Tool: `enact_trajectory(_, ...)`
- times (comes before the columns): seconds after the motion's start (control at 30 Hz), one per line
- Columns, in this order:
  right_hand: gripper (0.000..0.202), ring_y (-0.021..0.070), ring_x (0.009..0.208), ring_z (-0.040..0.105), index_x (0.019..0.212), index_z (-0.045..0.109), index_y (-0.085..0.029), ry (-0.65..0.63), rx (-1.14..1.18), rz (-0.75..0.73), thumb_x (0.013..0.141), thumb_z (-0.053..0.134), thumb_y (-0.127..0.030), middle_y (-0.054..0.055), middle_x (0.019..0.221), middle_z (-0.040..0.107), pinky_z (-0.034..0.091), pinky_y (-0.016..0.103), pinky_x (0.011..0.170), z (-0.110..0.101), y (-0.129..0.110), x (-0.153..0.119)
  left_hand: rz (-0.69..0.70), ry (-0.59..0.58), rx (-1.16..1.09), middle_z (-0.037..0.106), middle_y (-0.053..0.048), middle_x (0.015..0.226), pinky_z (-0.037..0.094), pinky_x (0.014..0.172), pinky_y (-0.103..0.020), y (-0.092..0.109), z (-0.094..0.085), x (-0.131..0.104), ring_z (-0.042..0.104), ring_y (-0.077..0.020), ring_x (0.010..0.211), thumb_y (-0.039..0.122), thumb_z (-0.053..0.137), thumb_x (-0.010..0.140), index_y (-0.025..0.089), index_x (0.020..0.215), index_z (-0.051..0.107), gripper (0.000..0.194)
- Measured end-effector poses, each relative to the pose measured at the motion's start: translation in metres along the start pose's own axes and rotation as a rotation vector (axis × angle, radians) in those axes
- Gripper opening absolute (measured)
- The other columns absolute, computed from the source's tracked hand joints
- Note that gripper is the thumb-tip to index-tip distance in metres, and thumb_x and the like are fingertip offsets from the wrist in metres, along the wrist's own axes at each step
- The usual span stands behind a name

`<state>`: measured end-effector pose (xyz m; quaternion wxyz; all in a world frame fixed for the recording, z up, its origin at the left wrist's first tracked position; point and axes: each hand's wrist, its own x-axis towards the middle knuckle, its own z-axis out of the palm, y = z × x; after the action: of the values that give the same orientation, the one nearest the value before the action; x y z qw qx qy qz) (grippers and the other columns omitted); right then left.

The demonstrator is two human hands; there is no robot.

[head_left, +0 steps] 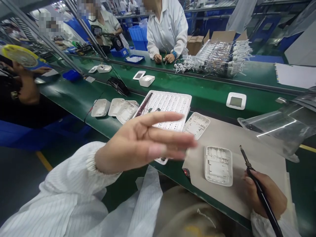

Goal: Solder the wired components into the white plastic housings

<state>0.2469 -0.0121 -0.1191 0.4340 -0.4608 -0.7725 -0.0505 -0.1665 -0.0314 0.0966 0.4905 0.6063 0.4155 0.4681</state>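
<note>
My right hand [268, 192] is closed around a soldering iron [256, 181], its tip pointing up and away over a grey-brown work mat. Left of the iron lies a white plastic housing [218, 166], its ribbed inside facing up. My left hand [148, 143] hangs in the air, fingers stretched out and slightly blurred, with nothing in it. Behind it, partly hidden, is a white tray [172, 102] with rows of small dark parts and a strip of dark red parts along its left side. Another white housing [197, 125] lies against the tray's right side.
Open white housings [100, 108] stand on the bench to the left. A white device with a screen [236, 100] lies on the green belt. A clear plastic duct [278, 125] reaches in from the right. Across the belt, a co-worker [168, 29] handles small parts beside bundled white parts [217, 57].
</note>
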Motion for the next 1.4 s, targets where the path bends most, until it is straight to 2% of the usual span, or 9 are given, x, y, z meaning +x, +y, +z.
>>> enact_trajectory(0.13,0.030,0.0217,0.075,0.074,0.110,0.068,-0.022,-0.011,0.035,0.006,0.081,0.074,-0.017,0.004,0.087,0.075,0.061,0.029,0.072,-0.001,0.000,0.000,-0.178,0.066,-0.328,0.073,-0.001,0.121,0.061,0.100,-0.044,-0.016,0.004,0.029,0.065,-0.0289,0.120,0.029,0.063,0.095,0.030,0.116,0.068,0.022)
enact_trajectory(0.4,0.025,0.0220,0.074,0.074,0.112,0.066,-0.023,-0.053,0.031,-0.023,0.087,0.068,-0.024,0.002,0.086,0.074,0.059,0.031,0.068,-0.001,0.002,0.001,-0.322,0.201,-0.662,0.076,-0.004,0.109,0.059,0.100,-0.033,-0.013,0.014,0.025,0.070,-0.0225,0.112,0.009,0.063,0.090,0.018,0.111,0.069,0.024)
enact_trajectory(0.87,0.048,0.0289,0.070,0.075,0.131,0.059,-0.032,-0.046,-0.026,-0.047,0.086,0.067,-0.020,0.008,0.084,0.075,0.062,0.039,0.058,-0.003,-0.003,0.001,-0.326,0.222,-0.655,0.077,0.002,0.092,0.061,0.081,-0.017,-0.024,0.014,0.025,0.075,-0.0140,0.092,0.007,0.082,0.071,0.021,0.107,0.069,0.041)
enact_trajectory(1.0,0.050,0.0293,0.071,0.075,0.133,0.060,-0.030,-0.039,-0.015,-0.064,0.085,0.069,-0.020,0.011,0.084,0.075,0.061,0.039,0.056,-0.004,0.000,0.000,-0.249,0.225,-0.331,0.065,0.006,0.061,0.059,0.062,-0.021,-0.038,-0.002,0.039,0.069,-0.0117,0.061,0.030,0.086,0.074,0.021,0.111,0.065,0.043)
enact_trajectory(1.13,0.049,0.0274,0.069,0.074,0.131,0.061,-0.027,-0.013,0.011,-0.102,0.084,0.071,-0.018,0.010,0.082,0.075,0.060,0.037,0.055,-0.004,0.001,0.003,-0.113,0.458,0.501,0.059,0.004,0.060,0.054,0.057,-0.025,-0.073,-0.056,0.083,0.060,-0.0118,0.054,0.043,0.075,0.085,0.018,0.105,0.065,0.034)
enact_trajectory(1.2,0.046,0.0268,0.069,0.074,0.128,0.063,-0.024,0.001,-0.007,-0.121,0.084,0.072,-0.018,0.010,0.083,0.075,0.060,0.035,0.055,-0.004,0.000,0.005,-0.129,0.320,0.872,0.068,-0.003,0.074,0.057,0.068,-0.029,-0.094,-0.082,0.106,0.067,-0.0157,0.070,0.038,0.068,0.089,0.016,0.110,0.065,0.031)
enact_trajectory(1.27,0.039,0.0268,0.069,0.074,0.124,0.064,-0.021,0.011,-0.044,-0.133,0.085,0.071,-0.019,0.010,0.084,0.074,0.059,0.035,0.055,-0.003,-0.001,0.007,-0.141,0.106,1.061,0.074,-0.008,0.099,0.057,0.080,-0.031,-0.111,-0.098,0.123,0.070,-0.0180,0.089,0.030,0.063,0.091,0.015,0.121,0.063,0.033)
enact_trajectory(1.33,0.032,0.0266,0.070,0.074,0.118,0.065,-0.019,0.032,-0.067,-0.141,0.087,0.070,-0.022,0.011,0.085,0.074,0.059,0.035,0.057,-0.004,-0.003,0.008,-0.142,-0.047,1.137,0.072,-0.009,0.117,0.055,0.089,-0.030,-0.123,-0.102,0.133,0.069,-0.0191,0.102,0.023,0.061,0.090,0.016,0.127,0.062,0.038)
enact_trajectory(1.4,0.027,0.0255,0.070,0.074,0.114,0.066,-0.018,0.055,-0.076,-0.139,0.088,0.070,-0.023,0.010,0.086,0.074,0.059,0.033,0.060,-0.005,-0.003,0.008,-0.157,-0.132,1.210,0.072,-0.010,0.119,0.054,0.092,-0.032,-0.132,-0.101,0.140,0.069,-0.0215,0.105,0.019,0.060,0.087,0.016,0.125,0.065,0.038)
